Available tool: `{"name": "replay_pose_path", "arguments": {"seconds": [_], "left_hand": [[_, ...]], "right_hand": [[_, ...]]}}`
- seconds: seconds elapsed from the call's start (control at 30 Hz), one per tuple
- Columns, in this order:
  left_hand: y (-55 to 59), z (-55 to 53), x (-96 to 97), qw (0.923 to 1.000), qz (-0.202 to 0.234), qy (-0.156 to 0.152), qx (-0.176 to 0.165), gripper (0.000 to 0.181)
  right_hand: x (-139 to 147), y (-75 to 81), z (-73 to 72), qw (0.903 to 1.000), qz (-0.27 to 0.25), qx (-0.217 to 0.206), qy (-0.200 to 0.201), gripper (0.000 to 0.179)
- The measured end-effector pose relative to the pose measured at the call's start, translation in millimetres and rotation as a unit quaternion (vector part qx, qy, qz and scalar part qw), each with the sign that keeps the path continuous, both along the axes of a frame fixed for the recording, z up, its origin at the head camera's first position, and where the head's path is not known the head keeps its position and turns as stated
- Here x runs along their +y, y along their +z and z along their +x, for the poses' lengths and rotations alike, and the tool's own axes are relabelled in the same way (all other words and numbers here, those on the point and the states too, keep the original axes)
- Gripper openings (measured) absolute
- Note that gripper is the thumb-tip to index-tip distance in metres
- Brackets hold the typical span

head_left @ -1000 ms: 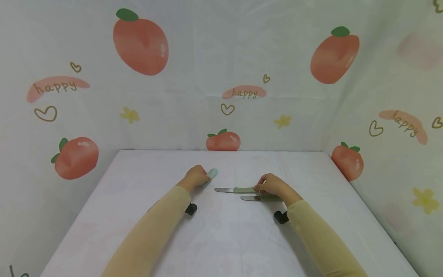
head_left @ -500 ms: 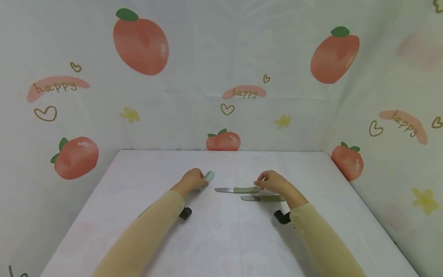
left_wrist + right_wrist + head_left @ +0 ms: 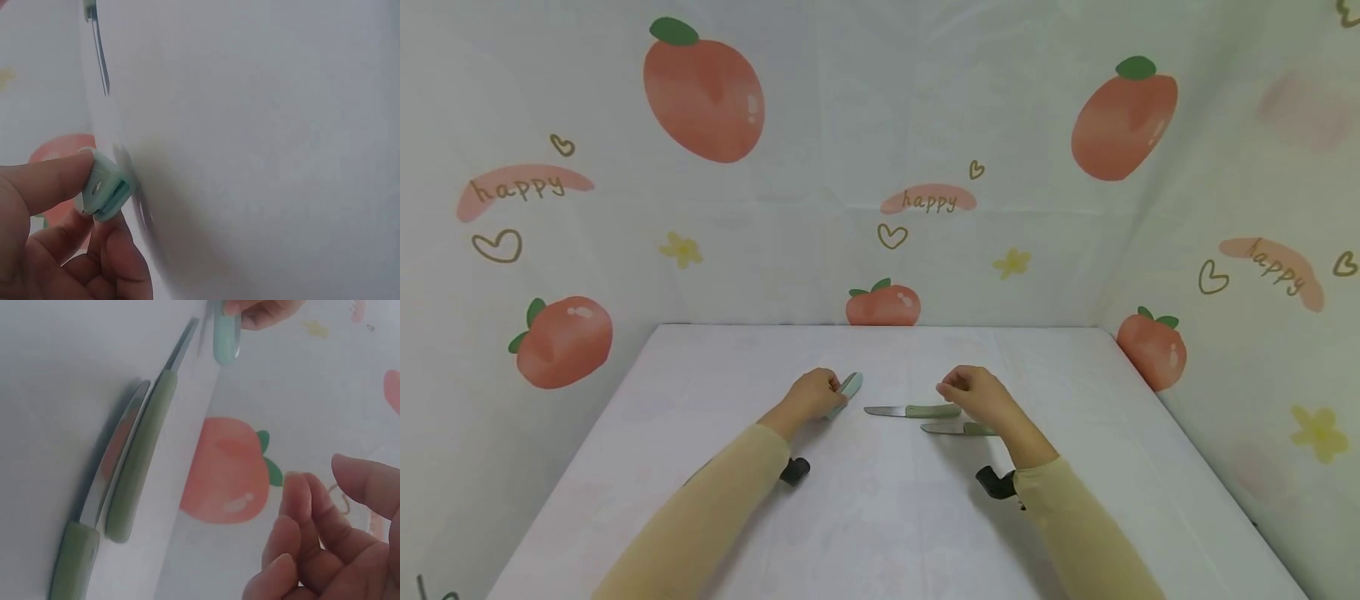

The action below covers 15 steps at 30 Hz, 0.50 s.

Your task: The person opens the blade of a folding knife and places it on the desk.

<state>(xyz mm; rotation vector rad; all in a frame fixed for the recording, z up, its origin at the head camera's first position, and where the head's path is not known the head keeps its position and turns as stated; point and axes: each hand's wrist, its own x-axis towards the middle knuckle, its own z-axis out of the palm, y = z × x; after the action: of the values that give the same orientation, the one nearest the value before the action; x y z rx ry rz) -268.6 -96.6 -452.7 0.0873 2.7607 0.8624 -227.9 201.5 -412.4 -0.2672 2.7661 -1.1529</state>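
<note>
My left hand (image 3: 808, 396) pinches a mint-green oblong piece (image 3: 852, 384) between thumb and fingers. In the left wrist view, the near end of this mint-green piece (image 3: 106, 187) shows a slot and a small hole. Two knives with olive-green handles lie on the white table, blades toward the left. The farther knife (image 3: 928, 411) is fully visible in the head view; the handle end of the nearer knife (image 3: 955, 429) is hidden behind my right wrist. Above them hovers my right hand (image 3: 979, 393), fingers loosely bent, thumb apart from the fingertips, holding nothing.
The white table (image 3: 880, 508) ends at a backdrop (image 3: 820, 167) printed with fruit, hearts and the word happy. Black camera mounts stick out below both wrists, the left mount (image 3: 795, 471) and the right mount (image 3: 995, 482).
My left hand has drawn the mint-green piece a little left and toward me. My right hand has come up off the farther knife's handle and shifted slightly left. Both knives stay put.
</note>
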Motion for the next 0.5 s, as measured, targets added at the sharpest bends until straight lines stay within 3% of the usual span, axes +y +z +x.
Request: {"name": "replay_pose_path", "arguments": {"seconds": [0.23, 0.5], "left_hand": [[-0.6, 7.4, 3.5, 0.9977, 0.055, -0.006, 0.04, 0.018], [-0.3, 18.7, 14.9, 0.9876, 0.136, 0.01, 0.077, 0.02]], "right_hand": [[-12.4, 0.3, 7.9, 0.9983, -0.045, 0.036, -0.011, 0.018], [-31.5, -11.9, 9.9, 0.9933, -0.07, 0.092, 0.002, 0.011]]}}
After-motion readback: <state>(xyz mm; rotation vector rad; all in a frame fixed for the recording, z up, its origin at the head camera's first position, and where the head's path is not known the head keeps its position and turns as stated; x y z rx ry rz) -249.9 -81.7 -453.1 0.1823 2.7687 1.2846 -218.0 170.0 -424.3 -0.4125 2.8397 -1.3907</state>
